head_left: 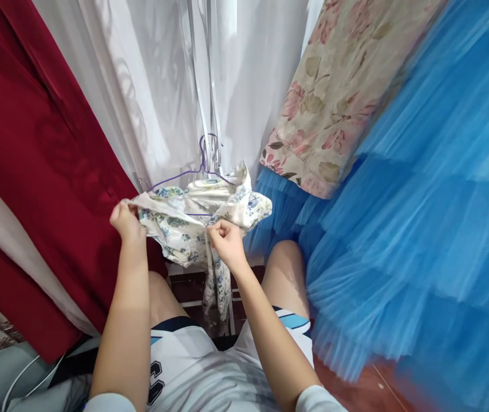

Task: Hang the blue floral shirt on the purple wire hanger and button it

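Note:
A white garment with a blue floral print (pixel 180 229) hangs on a purple wire hanger (pixel 202 163) in front of me. My left hand (pixel 127 220) is closed on the garment's left edge and pulls it out sideways. Near the middle front, my right hand (pixel 227 240) pinches the cloth with curled fingers. A strip of the same printed cloth hangs down below my right hand. The hanger's hook is up against white straps (pixel 210 103); part of the hanger's frame is hidden by the garment.
Dark red cloth (pixel 47 149) hangs on the left, with white fabric (pixel 150 68) behind the hanger. To the right are a pink-flowered cream cloth (pixel 313 109) and a layered blue tulle skirt (pixel 390 229). A white cable (pixel 21 369) lies at lower left.

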The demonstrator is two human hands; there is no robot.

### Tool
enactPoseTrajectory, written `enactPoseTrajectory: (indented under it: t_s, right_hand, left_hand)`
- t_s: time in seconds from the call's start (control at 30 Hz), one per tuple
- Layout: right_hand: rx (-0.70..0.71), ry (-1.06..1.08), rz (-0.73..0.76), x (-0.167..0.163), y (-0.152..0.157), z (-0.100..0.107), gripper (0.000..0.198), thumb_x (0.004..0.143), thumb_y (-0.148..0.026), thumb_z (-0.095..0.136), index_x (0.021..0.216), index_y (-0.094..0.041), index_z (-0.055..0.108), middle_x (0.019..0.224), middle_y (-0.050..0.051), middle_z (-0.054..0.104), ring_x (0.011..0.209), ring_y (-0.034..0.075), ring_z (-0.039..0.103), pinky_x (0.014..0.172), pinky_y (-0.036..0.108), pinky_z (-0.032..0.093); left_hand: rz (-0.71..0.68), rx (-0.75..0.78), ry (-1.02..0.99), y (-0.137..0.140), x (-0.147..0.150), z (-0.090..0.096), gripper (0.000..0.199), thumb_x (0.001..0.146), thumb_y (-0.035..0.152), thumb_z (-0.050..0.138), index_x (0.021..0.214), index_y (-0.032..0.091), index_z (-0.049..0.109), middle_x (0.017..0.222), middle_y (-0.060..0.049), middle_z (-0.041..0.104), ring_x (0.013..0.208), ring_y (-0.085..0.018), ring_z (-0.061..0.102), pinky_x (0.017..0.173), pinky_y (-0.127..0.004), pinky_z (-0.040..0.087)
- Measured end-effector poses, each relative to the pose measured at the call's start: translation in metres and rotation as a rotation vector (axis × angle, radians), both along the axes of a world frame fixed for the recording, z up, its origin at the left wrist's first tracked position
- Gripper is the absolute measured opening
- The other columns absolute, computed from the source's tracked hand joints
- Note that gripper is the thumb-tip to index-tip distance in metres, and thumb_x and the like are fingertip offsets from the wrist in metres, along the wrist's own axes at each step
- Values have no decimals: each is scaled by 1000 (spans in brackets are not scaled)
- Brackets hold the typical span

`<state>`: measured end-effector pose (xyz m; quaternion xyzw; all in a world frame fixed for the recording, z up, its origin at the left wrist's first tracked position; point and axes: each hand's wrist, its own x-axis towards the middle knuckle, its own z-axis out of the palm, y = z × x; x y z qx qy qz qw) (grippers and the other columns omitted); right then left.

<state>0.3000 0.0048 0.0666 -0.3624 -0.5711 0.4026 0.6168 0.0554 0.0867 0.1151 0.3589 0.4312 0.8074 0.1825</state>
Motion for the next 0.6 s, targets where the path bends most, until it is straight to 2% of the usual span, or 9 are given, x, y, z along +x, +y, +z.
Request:
enactPoseTrajectory:
  t_s: [0.07, 0.2, 0.27, 0.33, 0.43, 0.53, 0.6]
  right_hand:
    - [-52, 50, 4, -1, -6, -8, 26, 80, -36, 61, 62, -22, 49, 45, -4, 52, 41, 11, 42, 46, 24, 32]
    - [-123, 172, -138, 14, -3, -33, 28, 78, -38, 59, 59, -23, 46, 45, -4, 48, 42, 12, 38, 44, 25, 30]
    - [-149, 253, -256, 32, 1, -47, 27, 77, -39, 59, 60, -23, 46, 47, -4, 45, 43, 12, 35, 44, 25, 28]
    - [-172, 290, -355, 50, 6, -61, 25, 78, -39, 56, 61, -24, 45, 49, -4, 44, 45, 13, 34, 45, 26, 28]
    - [-217, 222, -367, 70, 8, -76, 23, 79, -38, 51, 61, -24, 46, 51, -4, 44, 47, 13, 35, 46, 27, 29]
    - [-293, 96, -218, 78, 2, -81, 18, 70, -33, 61, 59, -22, 53, 50, -2, 51, 46, 14, 41, 44, 27, 31]
    - [-315, -2, -74, 77, -7, -77, 14, 58, -25, 73, 67, -20, 63, 61, 1, 62, 54, 17, 52, 48, 27, 37]
  left_hand:
    - [-118, -147, -158, 0, 5, -34, 28, 95, 24, 40, 67, 19, 37, 63, 2, 43, 65, -12, 51, 74, -30, 47]
    - [-301, -305, -349, -21, 50, -96, 19, 91, 23, 42, 72, 19, 43, 68, -1, 53, 70, -16, 61, 77, -39, 51]
    - [-361, -325, -405, -38, 74, -120, 13, 89, 24, 46, 78, 19, 49, 74, -3, 59, 76, -17, 64, 81, -41, 51]
    - [-407, -316, -431, -55, 93, -135, 9, 87, 26, 53, 81, 18, 54, 79, -5, 63, 81, -18, 66, 85, -42, 50]
    - [-418, -240, -447, -77, 114, -141, 14, 82, 30, 63, 83, 17, 58, 86, -5, 64, 88, -18, 66, 89, -37, 49]
    - [-410, -102, -373, -96, 130, -127, 19, 82, 35, 66, 85, 18, 61, 86, -2, 62, 83, -13, 62, 84, -26, 48]
    - [-435, -35, -205, -107, 140, -114, 21, 86, 39, 64, 90, 19, 64, 84, -1, 61, 77, -12, 59, 75, -22, 47]
